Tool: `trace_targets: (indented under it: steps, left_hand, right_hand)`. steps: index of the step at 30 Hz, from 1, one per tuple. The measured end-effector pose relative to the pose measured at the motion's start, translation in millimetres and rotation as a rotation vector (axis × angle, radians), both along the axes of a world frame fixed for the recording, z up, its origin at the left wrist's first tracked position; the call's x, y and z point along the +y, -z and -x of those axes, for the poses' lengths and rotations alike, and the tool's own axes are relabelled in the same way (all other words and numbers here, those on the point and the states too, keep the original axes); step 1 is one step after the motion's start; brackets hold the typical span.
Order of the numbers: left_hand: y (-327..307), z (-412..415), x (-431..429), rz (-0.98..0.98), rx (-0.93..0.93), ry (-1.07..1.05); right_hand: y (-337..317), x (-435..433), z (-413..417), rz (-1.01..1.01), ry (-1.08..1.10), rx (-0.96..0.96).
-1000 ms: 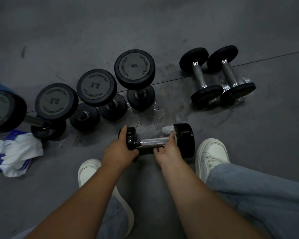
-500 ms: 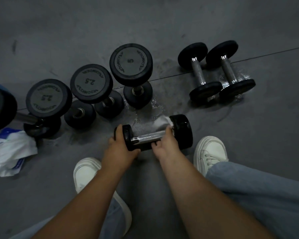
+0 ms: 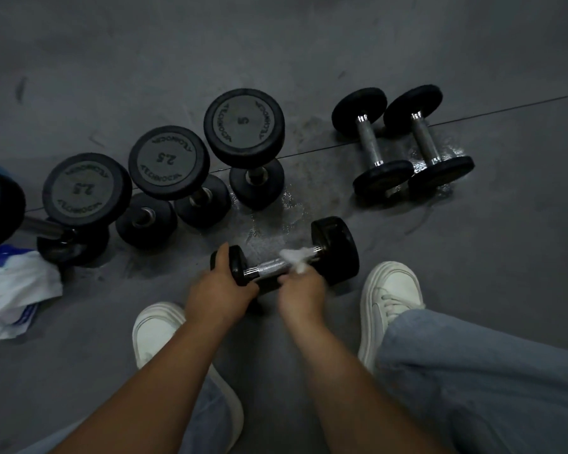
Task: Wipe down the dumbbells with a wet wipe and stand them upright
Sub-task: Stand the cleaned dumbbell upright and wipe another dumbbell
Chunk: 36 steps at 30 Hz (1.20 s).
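A small black dumbbell (image 3: 336,247) with a chrome handle lies on its side on the dark floor between my feet. My left hand (image 3: 220,294) grips its left head. My right hand (image 3: 300,294), blurred, holds a white wet wipe (image 3: 294,257) against the right part of the handle. Three dumbbells stand upright in a row behind: two marked 2.5 (image 3: 86,190) (image 3: 168,162) and one marked 5 (image 3: 243,122). Two more dumbbells (image 3: 369,145) (image 3: 427,139) lie on their sides at the back right.
A white and blue wipe pack (image 3: 12,290) lies at the left edge. A larger dumbbell (image 3: 0,211) leans there beside something blue. The floor (image 3: 289,211) is wet near the dumbbells. My white shoes (image 3: 158,332) (image 3: 389,293) flank my hands.
My right hand with the wipe has slid along the chrome handle, and it now shows motion blur. My left hand keeps its hold on the left head. The view has shifted slightly.
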<state>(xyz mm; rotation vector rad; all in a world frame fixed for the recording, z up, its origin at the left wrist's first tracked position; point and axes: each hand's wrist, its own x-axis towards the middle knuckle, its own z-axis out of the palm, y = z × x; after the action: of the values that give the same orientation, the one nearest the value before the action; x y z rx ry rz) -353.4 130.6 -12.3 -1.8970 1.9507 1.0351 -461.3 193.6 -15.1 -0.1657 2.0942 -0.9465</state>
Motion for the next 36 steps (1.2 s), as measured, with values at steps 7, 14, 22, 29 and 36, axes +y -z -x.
trace_targets:
  steps: [7, 14, 22, 29, 36]
  left_hand:
    - [-7, 0, 2, -0.014, -0.007, 0.021]
    - [-5, 0, -6, -0.019, 0.047, 0.018]
    - [-1, 0, -14, 0.1, 0.037, 0.017]
    - [2, -6, 2, 0.076, 0.197, -0.02]
    - [0, -9, -4, -0.016, 0.22, 0.002]
  right_hand:
    - [2, 1, 28, -0.219, -0.772, 0.585]
    - [18, 19, -5, -0.274, -1.096, 0.844]
    - [18, -6, 12, -0.2, -1.317, 0.911]
    - [28, -14, 19, -0.164, -1.251, 0.909]
    - [5, -29, 34, 0.024, -0.828, 0.61]
